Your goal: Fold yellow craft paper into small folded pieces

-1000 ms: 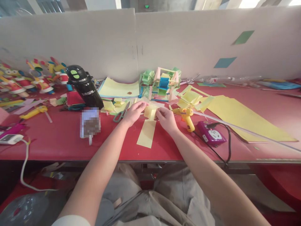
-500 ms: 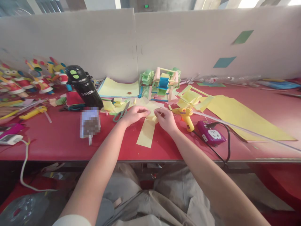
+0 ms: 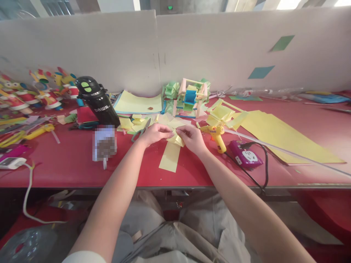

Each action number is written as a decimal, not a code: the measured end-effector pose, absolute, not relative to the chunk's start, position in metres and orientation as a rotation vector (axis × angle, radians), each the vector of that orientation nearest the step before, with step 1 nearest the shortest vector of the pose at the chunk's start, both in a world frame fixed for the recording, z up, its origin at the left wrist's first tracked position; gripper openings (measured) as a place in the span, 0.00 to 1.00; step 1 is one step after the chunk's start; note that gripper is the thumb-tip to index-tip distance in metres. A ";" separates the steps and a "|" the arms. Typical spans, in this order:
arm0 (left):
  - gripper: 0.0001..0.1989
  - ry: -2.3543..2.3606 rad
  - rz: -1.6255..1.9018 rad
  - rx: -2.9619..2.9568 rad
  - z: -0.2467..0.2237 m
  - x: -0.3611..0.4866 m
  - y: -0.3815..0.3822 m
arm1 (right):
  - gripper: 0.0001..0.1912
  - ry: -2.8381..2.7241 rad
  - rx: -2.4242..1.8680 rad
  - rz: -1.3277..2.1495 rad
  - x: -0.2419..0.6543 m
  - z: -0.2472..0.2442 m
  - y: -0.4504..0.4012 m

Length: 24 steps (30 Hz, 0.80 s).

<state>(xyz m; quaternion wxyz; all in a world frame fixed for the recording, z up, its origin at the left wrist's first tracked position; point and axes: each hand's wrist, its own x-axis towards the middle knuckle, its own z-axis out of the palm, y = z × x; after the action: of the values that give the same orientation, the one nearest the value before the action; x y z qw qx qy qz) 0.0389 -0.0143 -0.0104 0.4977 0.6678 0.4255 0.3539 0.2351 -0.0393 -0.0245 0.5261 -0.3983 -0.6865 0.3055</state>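
Note:
Between my hands is a small folded yellow paper piece (image 3: pixel 179 141), pinched from both sides above the table. My left hand (image 3: pixel 157 134) grips its left side with thumb and fingers together. On the other side, my right hand (image 3: pixel 191 138) pinches it near the top; the fingertips partly hide the paper. Below lies a flat pale yellow paper strip (image 3: pixel 169 157), its far end under the folded piece. Scissors (image 3: pixel 141 130) with grey handles rest just beyond my left hand. To the right of my right hand stands a yellow glue gun (image 3: pixel 217 136).
A purple power socket (image 3: pixel 246 155) with a black cable sits at right, near large yellow sheets (image 3: pixel 285 137). Behind my hands stands a small paper-and-stick wheel model (image 3: pixel 190 98). A black bottle (image 3: pixel 98 104) and paper figures (image 3: pixel 41 89) are at left.
The folded yellow paper has tilted, so more of its folded face shows under my right fingers. My right hand has shifted slightly left, closer to my left hand.

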 end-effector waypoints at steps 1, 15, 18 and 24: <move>0.15 1.039 0.851 1.618 -0.010 0.039 -0.014 | 0.13 -1.649 -0.951 0.729 0.235 -0.024 -0.040; 0.16 1.052 0.902 1.681 -0.005 0.045 -0.019 | 0.23 -1.544 -1.018 0.776 0.238 -0.019 -0.042; 0.16 1.073 0.910 1.684 -0.007 0.045 -0.017 | 0.23 -1.533 -1.018 0.782 0.237 -0.019 -0.042; 0.17 1.026 1.037 1.685 -0.007 0.049 -0.018 | 0.22 -1.455 -1.022 0.807 0.237 -0.023 -0.038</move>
<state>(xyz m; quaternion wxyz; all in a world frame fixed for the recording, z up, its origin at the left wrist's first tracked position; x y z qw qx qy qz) 0.0491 -0.0183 -0.0069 0.4408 0.6787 0.4131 0.4177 0.2374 -0.0382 -0.0229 0.5602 -0.4337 -0.6172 0.3423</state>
